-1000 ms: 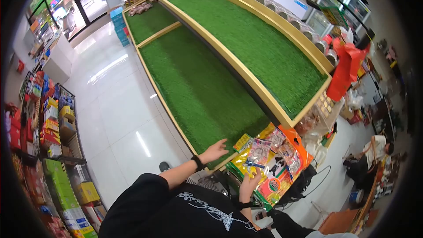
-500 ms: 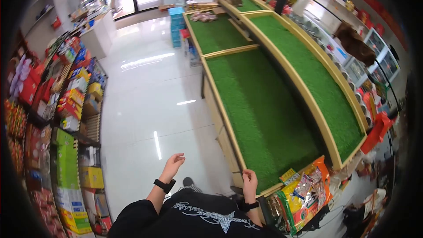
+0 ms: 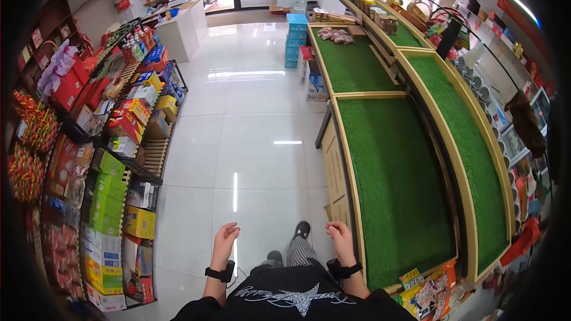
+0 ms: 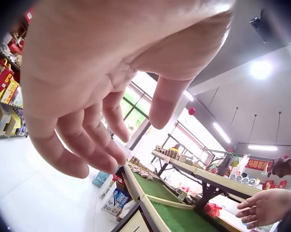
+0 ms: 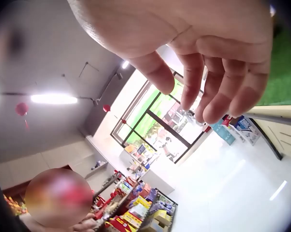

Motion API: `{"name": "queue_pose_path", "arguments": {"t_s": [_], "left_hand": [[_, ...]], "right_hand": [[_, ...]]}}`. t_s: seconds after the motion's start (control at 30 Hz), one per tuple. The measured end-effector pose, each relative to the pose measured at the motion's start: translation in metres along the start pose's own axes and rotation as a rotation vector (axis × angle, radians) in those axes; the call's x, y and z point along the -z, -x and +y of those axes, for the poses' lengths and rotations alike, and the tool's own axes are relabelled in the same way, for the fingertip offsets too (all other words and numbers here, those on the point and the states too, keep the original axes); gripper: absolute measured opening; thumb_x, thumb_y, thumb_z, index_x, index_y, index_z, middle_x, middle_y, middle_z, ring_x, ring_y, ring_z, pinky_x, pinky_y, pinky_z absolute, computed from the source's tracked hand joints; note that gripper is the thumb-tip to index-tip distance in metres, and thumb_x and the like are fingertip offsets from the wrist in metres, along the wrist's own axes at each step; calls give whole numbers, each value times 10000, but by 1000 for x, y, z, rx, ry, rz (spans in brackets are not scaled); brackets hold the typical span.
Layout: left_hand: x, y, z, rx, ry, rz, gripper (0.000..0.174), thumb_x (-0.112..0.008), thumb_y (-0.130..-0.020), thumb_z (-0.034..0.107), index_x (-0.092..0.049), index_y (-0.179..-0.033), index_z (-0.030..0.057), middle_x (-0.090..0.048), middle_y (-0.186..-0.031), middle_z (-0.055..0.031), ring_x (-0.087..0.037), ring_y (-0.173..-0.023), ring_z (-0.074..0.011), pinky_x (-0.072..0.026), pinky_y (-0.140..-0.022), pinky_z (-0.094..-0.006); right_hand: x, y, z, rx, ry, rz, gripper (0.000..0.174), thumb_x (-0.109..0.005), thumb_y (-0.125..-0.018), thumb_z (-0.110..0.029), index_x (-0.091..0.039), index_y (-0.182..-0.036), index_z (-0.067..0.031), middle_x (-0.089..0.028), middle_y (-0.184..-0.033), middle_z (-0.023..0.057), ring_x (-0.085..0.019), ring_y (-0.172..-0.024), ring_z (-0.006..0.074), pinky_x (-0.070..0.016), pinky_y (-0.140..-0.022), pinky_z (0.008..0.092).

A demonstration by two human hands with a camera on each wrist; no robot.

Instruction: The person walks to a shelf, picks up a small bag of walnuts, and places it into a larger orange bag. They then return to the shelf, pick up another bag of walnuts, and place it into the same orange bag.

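Note:
Both hands are raised over the floor in front of the body, apart and holding nothing. The left hand (image 3: 225, 246) is at the lower middle of the head view; in the left wrist view the same left hand (image 4: 102, 82) has its fingers loosely bent, nothing between them. The right hand (image 3: 341, 244) is just left of the green-lined display stand (image 3: 358, 226), not touching it. Its fingers hang loosely bent in the right wrist view, where the right hand (image 5: 208, 63) fills the top. Colourful packets (image 3: 429, 294) lie at the stand's near end.
Stocked shelves (image 3: 134, 160) run along the left side. Blue boxes (image 3: 295, 40) stand beside the display's far part, which holds pinkish packs (image 3: 336, 36). A white counter (image 3: 178, 32) is at the back left, and tiled floor (image 3: 250, 160) lies between shelves and stand.
Both hands have come away from the packets at the stand's near end and are now over the floor. The head view has turned toward the aisle, with the packets now at its lower right edge.

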State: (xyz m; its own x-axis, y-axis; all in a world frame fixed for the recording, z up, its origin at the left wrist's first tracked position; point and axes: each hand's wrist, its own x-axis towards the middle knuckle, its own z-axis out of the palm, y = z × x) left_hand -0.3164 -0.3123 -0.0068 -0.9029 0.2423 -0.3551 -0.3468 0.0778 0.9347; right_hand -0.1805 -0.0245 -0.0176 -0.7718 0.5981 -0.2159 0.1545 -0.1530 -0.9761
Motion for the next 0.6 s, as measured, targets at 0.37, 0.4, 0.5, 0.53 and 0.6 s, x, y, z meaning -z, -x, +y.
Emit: {"name": "queue_pose_path", "arguments": {"t_s": [0.37, 0.4, 0.5, 0.53, 0.6], "left_hand": [[-69, -121, 62, -196, -72, -9, 264, -549, -806, 95, -519, -1051, 2, -578, -932, -86, -542, -851, -120, -428, -765, -236], [-82, -132, 74, -220, -83, -16, 263, -549, -806, 95, -522, -1053, 7, -579, -930, -80, -543, -854, -119, -428, -765, -236], [-113, -173, 94, -263, -107, -42, 263, -551, -804, 96, -527, -1052, 13, -583, -930, -74, -545, -862, -121, -428, -770, -240], [-123, -183, 96, -262, -128, -59, 263, -554, -801, 96, -530, -1050, 13, -585, -933, -73, -546, -867, -123, -429, -773, -243], [-139, -198, 100, -263, -145, -54, 264, -556, -800, 98, -531, -1048, 12, -586, -938, -77, -548, -871, -128, -430, -776, -247]], "right_hand": [[7, -135, -32, 255, 452, 49, 126, -536, -774, -55, -564, -878, 9, -549, -791, 61, -510, -670, 112, -424, -613, 234], [13, -151, -41, 231, 419, 65, 127, -537, -769, -58, -566, -874, 8, -549, -790, 65, -516, -675, 117, -427, -616, 237], [24, -195, -72, 219, 416, 87, 137, -539, -763, -67, -566, -876, 6, -556, -791, 78, -538, -699, 141, -435, -628, 249], [29, -209, -76, 258, 460, 87, 139, -538, -763, -71, -565, -876, 7, -559, -792, 83, -543, -703, 148, -436, -631, 255], [34, -229, -89, 281, 524, 72, 142, -535, -768, -83, -565, -875, 6, -564, -800, 95, -550, -711, 164, -439, -643, 266]]}}
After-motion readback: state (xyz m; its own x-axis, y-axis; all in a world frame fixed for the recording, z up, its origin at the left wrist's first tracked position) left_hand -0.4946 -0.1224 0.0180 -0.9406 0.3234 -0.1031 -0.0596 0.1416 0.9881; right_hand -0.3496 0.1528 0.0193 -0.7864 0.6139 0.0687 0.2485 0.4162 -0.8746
